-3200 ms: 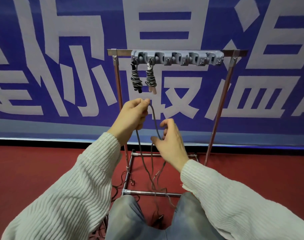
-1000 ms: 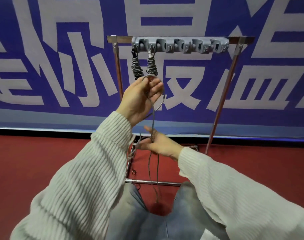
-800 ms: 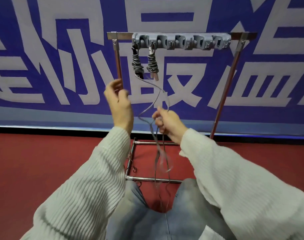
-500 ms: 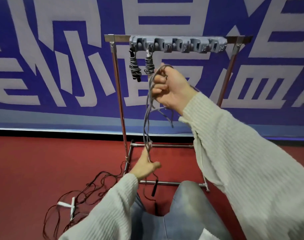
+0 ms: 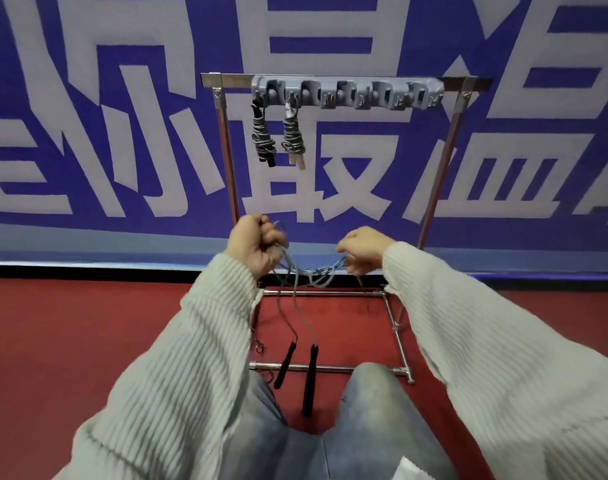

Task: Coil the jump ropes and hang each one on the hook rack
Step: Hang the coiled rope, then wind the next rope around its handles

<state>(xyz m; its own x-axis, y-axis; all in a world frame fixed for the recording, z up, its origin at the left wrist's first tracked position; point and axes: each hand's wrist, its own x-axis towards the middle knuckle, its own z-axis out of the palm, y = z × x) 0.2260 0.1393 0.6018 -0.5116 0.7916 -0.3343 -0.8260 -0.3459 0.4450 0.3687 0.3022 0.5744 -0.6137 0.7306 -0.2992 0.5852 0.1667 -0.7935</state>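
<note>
A grey jump rope point(image 5: 314, 271) is folded into a bundle stretched between my two hands. My left hand point(image 5: 257, 245) grips one end of the bundle in a fist, and my right hand point(image 5: 363, 249) grips the other end. The rope's two black handles point(image 5: 309, 379) dangle below on their cords. Above, a grey hook rack point(image 5: 347, 95) sits on a metal stand's top bar. Two coiled ropes hang from its leftmost hooks: one with a black handle point(image 5: 262, 138), one with a pale handle point(image 5: 293, 138).
The metal stand point(image 5: 437, 174) rests on a red floor point(image 5: 70, 341) before a blue banner wall. Its base bars point(image 5: 399, 337) lie just beyond my knees point(image 5: 375, 403). Several hooks to the right on the rack hold nothing.
Half a second ago my right hand held the rope high by the rack and my left hand was low. Both hands now hold the folded rope level between them, with the black handles hanging.
</note>
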